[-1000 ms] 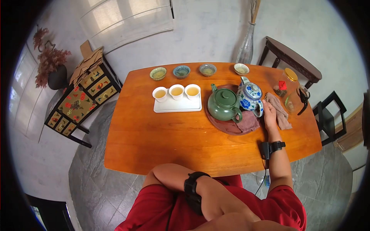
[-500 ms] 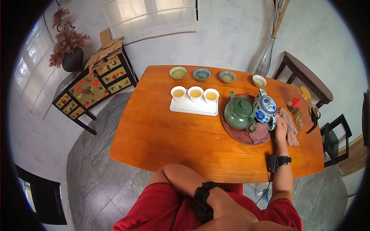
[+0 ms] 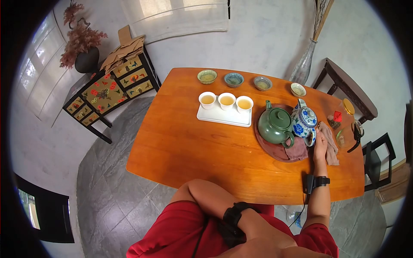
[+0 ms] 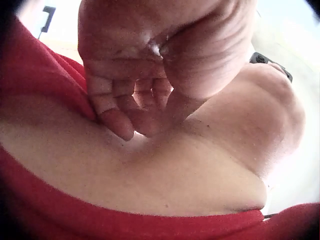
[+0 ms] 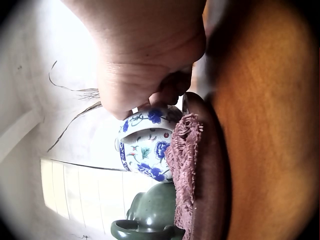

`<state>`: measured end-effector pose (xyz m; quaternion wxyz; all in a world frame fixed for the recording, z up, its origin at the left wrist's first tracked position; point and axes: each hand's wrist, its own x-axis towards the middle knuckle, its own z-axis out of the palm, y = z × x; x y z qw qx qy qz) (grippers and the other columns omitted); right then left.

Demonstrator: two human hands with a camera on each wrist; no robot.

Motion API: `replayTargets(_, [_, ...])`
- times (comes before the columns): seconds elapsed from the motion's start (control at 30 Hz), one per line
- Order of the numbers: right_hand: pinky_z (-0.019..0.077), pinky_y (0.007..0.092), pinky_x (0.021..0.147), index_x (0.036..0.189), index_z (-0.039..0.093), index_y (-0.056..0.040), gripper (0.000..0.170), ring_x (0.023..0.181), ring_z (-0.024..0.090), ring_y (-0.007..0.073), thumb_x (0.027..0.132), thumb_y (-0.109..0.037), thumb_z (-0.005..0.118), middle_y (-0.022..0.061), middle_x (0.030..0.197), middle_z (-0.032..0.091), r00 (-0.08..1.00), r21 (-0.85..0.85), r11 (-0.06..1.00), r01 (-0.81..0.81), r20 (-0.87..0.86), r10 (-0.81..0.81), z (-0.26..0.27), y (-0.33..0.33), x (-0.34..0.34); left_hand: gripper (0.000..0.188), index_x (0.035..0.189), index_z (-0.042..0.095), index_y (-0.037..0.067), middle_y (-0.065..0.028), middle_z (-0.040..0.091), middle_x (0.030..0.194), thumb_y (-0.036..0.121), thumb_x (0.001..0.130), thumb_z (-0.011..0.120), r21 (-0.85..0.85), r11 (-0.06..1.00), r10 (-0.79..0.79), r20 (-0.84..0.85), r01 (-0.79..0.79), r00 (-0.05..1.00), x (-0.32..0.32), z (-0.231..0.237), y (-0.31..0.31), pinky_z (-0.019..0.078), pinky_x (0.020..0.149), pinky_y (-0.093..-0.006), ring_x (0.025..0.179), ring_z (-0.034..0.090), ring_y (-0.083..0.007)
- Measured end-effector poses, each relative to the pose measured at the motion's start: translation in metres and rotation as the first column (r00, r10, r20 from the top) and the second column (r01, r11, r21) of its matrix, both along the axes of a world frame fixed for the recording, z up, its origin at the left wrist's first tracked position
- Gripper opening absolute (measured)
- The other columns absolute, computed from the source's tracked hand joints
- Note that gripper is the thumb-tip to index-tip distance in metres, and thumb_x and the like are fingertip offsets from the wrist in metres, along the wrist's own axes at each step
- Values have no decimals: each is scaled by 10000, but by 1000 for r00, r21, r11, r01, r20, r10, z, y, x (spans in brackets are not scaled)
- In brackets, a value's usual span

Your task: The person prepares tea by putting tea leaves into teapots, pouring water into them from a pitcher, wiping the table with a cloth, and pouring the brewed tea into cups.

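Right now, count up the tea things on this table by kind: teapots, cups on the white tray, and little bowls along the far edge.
Teapots: 2 (green, blue-and-white)
White cups: 3 (left, middle, right)
Bowls: 4 (yellowish-green, blue, grey, whitish)
Total: 9

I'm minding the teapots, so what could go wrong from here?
The blue-and-white teapot sits close beside the green teapot, so moving either might knock them together. The frilly pink cloth lies by their handles on the round tray and could snag on a lifted pot. The right hand is at the patterned pot's handle, but its hold is partly hidden, so a slip is possible.
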<state>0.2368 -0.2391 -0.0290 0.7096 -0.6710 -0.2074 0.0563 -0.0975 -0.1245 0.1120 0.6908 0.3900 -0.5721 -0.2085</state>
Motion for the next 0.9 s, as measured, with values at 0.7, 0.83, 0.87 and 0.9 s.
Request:
replayTargets(0.7, [370,188,660,863,673,-58,305,714,471,16,1009,-286,533,-70,794,598,1000,-5,1000,11,18,-11,1,1,0,330,913,599,-6,-99,596,828,306,862,692,8,1000,-14,-55,14,998,-10,-8,-9,441,673,-336,780,563,-209])
replayTargets(0.83, [373,187,663,854,667,-59,304,712,468,15,1010,-282,532,-71,793,596,1000,-4,1000,-18,2,18,-3,-3,3,326,910,598,-5,-98,596,825,303,863,692,7,1000,-22,-67,22,998,-10,-8,-10,441,673,-336,778,562,-207])
replayTargets(0.87, [374,187,664,855,667,-59,303,712,468,15,1010,-281,532,-71,795,597,999,1,999,-38,7,38,-3,-3,4,325,909,597,-5,-98,596,825,303,863,691,6,1000,-24,-69,25,997,-10,-9,-11,440,673,-336,778,562,-207])
replayTargets(0.9, [374,187,664,855,667,-59,303,712,468,15,1010,-281,532,-71,795,597,999,0,999,-38,8,38,-4,-4,4,324,909,597,-5,-98,595,824,302,864,691,6,1000,-26,-70,27,997,-11,-9,-11,440,673,-336,777,562,-207])
